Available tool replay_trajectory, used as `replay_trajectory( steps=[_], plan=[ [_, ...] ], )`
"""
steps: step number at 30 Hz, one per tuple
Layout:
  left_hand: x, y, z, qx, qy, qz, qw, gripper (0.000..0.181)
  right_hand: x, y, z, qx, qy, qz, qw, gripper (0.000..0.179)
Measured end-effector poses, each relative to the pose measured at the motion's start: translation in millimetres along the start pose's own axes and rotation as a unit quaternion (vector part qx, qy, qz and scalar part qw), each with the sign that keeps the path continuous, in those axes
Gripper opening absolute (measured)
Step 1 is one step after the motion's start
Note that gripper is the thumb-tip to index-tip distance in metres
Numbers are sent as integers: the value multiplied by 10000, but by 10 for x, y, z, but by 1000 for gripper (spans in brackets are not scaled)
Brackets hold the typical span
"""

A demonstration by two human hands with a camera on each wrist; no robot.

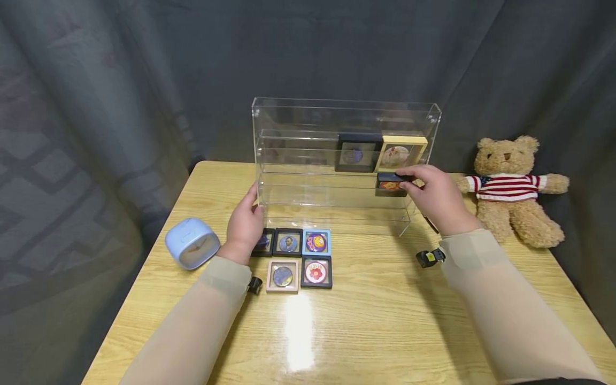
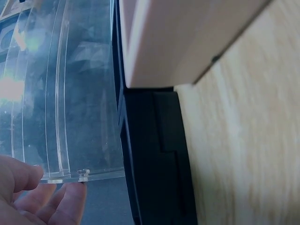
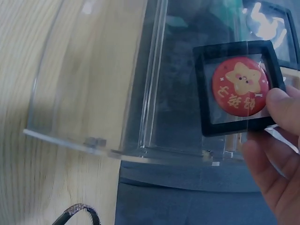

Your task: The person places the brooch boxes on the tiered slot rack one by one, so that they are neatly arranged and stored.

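My left hand (image 1: pixel 244 225) grips the left side wall of a clear acrylic display shelf (image 1: pixel 332 211), thumb and fingers at its edge in the left wrist view. My right hand (image 1: pixel 435 195) pinches a small black frame (image 3: pixel 202 93) holding a red badge (image 3: pixel 234 104) with a yellow star. This frame overlaps the shelf's right part in the head view, below two framed badges. Those two stand side by side on a shelf tier: a black frame (image 1: pixel 340 160) and a pale yellow frame (image 1: pixel 404 140).
Before the shelf lie several framed badges, among them a light blue frame (image 1: pixel 329 243), a pink frame (image 1: pixel 283 291) and a black frame (image 1: pixel 316 286). A blue rounded device (image 1: pixel 185 235) stands at left. A teddy bear (image 1: pixel 505 160) sits at right.
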State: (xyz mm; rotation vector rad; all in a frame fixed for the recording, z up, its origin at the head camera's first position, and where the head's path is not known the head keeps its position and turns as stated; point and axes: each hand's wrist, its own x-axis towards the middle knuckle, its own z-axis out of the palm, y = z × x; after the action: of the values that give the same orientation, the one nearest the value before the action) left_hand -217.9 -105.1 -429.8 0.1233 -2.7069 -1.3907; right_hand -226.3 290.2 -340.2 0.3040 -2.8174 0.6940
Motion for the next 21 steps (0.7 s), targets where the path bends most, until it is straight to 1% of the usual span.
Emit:
replay_trajectory(
  steps=[3, 7, 10, 14, 19, 21],
  plan=[
    [-4, -4, -1, 9, -11, -12, 10000, 63, -8, 27, 35, -174, -32, -87, 9998, 31],
    [-5, 5, -2, 25, 8, -18, 10000, 63, -6, 35, 61, -543, 60, -404, 9977, 29],
    [-3, 6, 0, 36, 7, -5, 10000, 63, -12, 32, 74, -721, 128, -601, 9955, 29],
    [3, -1, 3, 54, 31, 22, 10000, 63, -25, 11, 80, -861, 105, -651, 9941, 29],
    [0, -5, 7, 78, 72, 59, 9999, 64, -55, -1, 94, -1171, 40, -732, 9904, 27],
    [-2, -7, 9, 75, 69, 56, 9999, 64, -83, -2, 107, -1183, 102, -778, 9899, 27]
  ],
)
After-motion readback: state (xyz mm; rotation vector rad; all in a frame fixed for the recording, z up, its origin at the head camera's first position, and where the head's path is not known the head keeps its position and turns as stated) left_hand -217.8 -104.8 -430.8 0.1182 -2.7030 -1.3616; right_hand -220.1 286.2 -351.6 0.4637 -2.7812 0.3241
